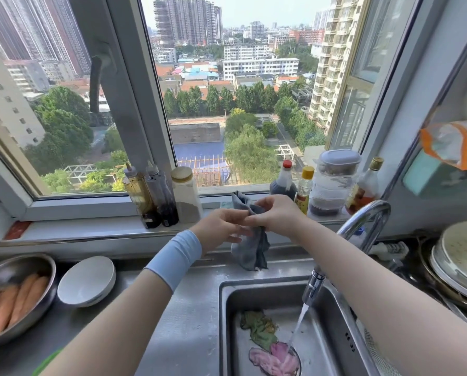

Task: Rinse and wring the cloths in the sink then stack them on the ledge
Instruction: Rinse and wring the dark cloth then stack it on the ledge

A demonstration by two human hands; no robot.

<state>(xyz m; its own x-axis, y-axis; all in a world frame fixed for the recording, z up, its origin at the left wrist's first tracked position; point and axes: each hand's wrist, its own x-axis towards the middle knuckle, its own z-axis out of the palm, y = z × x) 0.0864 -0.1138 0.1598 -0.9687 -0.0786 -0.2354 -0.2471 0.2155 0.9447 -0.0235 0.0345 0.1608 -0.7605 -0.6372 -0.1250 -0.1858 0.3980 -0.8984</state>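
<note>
I hold a grey-blue cloth [251, 251] up in front of the window ledge [91, 232], above the back rim of the sink [226, 321]. My left hand [218, 229] and my right hand [275, 215] both pinch its upper part, and the rest hangs down crumpled. In the sink lie a green cloth [259, 329] and a pink cloth [275, 359]. Water runs from the tap [362, 229] onto the pink cloth.
On the ledge stand sauce bottles [150, 196], a white jar [186, 196], more bottles [303, 188] and a stacked plastic container [332, 183]. Left of the sink sit a white bowl [87, 280] and a steel bowl of carrots [15, 299]. Plates [460, 261] are stacked at right.
</note>
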